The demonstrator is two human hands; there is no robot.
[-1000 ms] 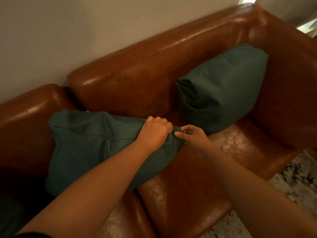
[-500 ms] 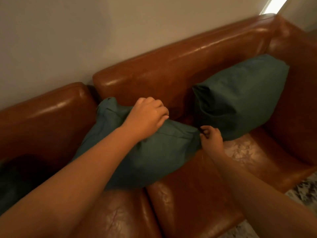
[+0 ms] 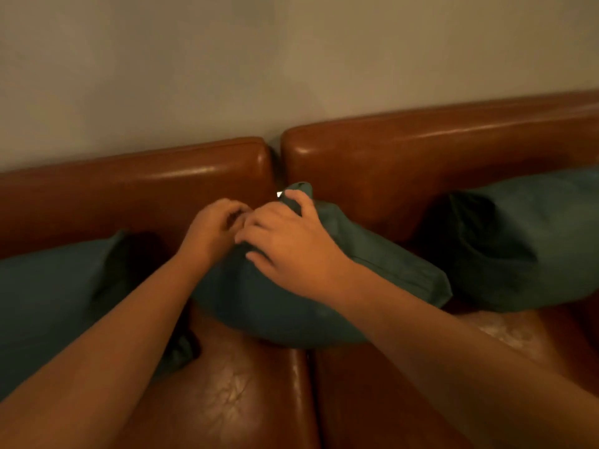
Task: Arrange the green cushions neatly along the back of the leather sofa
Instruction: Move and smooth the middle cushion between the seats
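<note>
Left green fabric cushion [image 3: 48, 293] cut off by frame edge, partly behind left forearm, leaning on brown leather sofa backrest [image 3: 136, 183]. Left hand [image 3: 212, 230] curled at middle green cushion [image 3: 291, 303] top; grip blurred, cannot tell. Right hand [image 3: 288, 247] fingers curled over same cushion's upper corner, gripping. Right green cushion [image 3: 531, 241] cropped at frame edge, touching middle one. Bare worn leather seat [image 3: 227, 393] in front.

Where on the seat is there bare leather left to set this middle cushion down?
Bare seat lies in front, between the left cushion and the forearms. A smaller patch shows below the right cushion. Along the backrest it is crowded: middle cushion, held by both hands, abuts the right one.
</note>
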